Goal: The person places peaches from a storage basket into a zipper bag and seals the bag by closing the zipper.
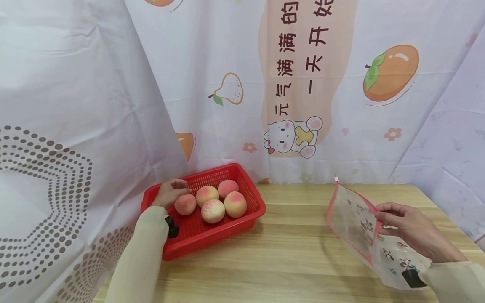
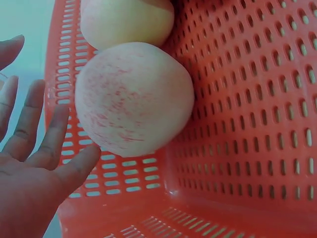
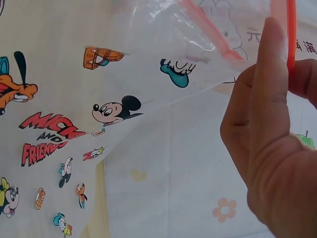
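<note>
My left hand (image 1: pixel 170 192) reaches over the left end of a red plastic basket (image 1: pixel 212 242), right beside a reddish peach (image 1: pixel 185 204). In the left wrist view its fingers are spread and relaxed, with a fingertip close to a pale, red-speckled peach (image 2: pixel 133 99). Several peaches sit together in the basket, among them a yellow-pink peach (image 1: pixel 235 205). At the right, my right hand (image 1: pixel 411 227) pinches the red-edged rim of a clear zip bag (image 1: pixel 350 214) printed with cartoon figures. The bag's mouth gapes, and its printed side (image 3: pixel 64 99) hangs below the fingers.
The basket and bag are at opposite sides of a light wooden table (image 1: pixel 291 248). Behind it hangs a white curtain (image 1: pixel 235 130) printed with fruit and lettering. A grey-dotted cloth (image 1: pixel 68 176) hangs close along the left side. A white zip slider (image 1: pixel 336 179) tips the bag's far corner.
</note>
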`<state>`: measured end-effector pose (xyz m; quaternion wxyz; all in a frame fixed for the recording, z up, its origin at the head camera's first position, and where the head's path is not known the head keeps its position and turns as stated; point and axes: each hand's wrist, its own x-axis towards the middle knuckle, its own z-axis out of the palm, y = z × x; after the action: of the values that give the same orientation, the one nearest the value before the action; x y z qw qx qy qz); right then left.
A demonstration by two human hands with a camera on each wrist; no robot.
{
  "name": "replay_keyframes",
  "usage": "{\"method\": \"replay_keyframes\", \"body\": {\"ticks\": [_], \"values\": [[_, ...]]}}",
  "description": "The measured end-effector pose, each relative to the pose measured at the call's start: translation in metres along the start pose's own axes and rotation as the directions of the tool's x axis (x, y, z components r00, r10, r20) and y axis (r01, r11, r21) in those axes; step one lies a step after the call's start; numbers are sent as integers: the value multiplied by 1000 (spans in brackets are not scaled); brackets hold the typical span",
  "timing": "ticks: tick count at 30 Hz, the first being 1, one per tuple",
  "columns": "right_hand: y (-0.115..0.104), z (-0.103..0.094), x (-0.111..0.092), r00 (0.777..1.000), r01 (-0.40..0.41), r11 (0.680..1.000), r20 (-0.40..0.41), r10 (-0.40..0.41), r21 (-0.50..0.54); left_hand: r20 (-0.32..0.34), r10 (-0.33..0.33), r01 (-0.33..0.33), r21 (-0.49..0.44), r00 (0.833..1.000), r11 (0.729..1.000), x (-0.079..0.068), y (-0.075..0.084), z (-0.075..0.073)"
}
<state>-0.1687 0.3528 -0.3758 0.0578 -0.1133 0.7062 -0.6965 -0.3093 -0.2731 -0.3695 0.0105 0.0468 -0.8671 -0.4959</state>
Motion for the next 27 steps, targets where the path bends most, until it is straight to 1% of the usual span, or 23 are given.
{"method": "replay_keyframes", "body": {"ticks": [2,4,8,12,16,21,27], "values": [[0,1,0,1000,1,1000,-1,-1,1,-2,-18,19,26,1000,999,-1,-2,0],[-1,1,0,1000,3,1000,-3,-3,2,-3,-44,44,32,999,999,-1,-4,-1],[-1,1,0,1000,9,1000,6,-9,17,33,-85,84,29,996,996,3,-11,-3],[-1,1,1,1000,11,1000,14,-11,22,41,-116,114,44,992,992,6,-18,-4],[-1,0,1,1000,6,1000,18,-7,27,31,-120,118,58,992,991,7,-24,-5],[0,1,1,1000,-4,1000,11,4,26,47,-118,116,56,992,992,11,-30,-4],[1,0,1,1000,-15,1000,3,14,17,62,-108,101,107,992,989,13,-32,-4]]}}
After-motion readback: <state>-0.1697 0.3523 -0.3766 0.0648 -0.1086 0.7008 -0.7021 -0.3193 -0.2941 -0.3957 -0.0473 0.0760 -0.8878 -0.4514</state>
